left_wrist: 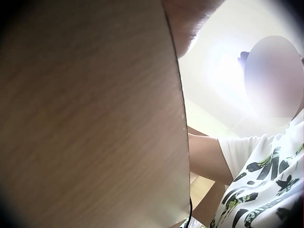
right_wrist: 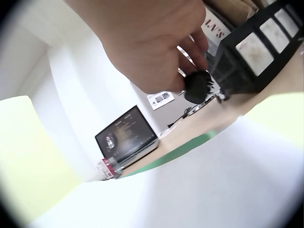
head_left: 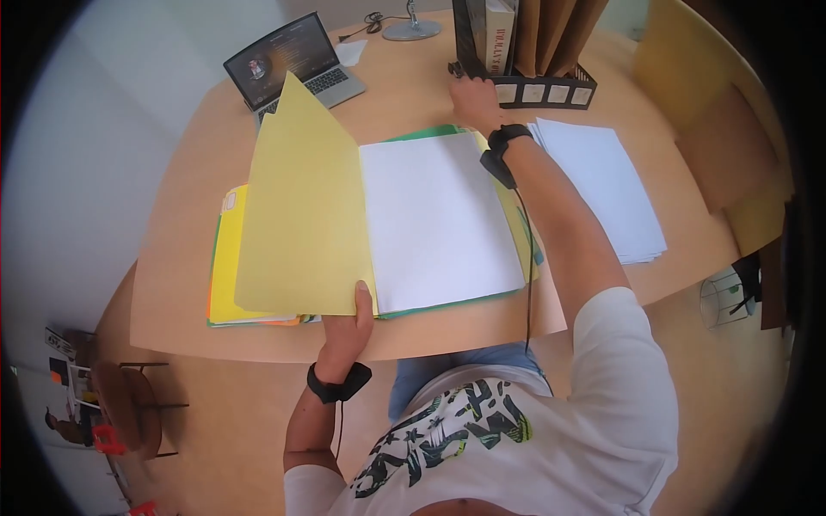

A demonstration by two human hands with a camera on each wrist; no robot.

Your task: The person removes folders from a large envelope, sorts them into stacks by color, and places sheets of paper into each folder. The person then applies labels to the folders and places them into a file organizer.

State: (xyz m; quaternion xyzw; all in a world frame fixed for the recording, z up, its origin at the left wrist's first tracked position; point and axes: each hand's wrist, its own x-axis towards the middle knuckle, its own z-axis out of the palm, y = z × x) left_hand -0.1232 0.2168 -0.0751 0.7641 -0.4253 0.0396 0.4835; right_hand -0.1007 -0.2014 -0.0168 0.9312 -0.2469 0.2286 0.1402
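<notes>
In the head view a pale yellow folder [head_left: 301, 206] lies opened, its left cover raised, with white paper [head_left: 443, 219] on its right side. My left hand [head_left: 348, 331] holds the folder's bottom edge near the fold, thumb on top and fingers hidden beneath. Beyond the folder, my right hand [head_left: 477, 103] is at the left end of a black file holder [head_left: 551, 93]. The right wrist view shows my right hand [right_wrist: 152, 47] pinching a small black toothed object [right_wrist: 198, 87] beside the holder [right_wrist: 237, 71].
Brighter yellow and green folders [head_left: 225, 258] lie under the opened one. A stack of white sheets [head_left: 602, 189] is to the right. At the back stand a laptop [head_left: 288, 64] and a lamp base [head_left: 411, 31]; a book [head_left: 499, 39] and brown files stand in the holder.
</notes>
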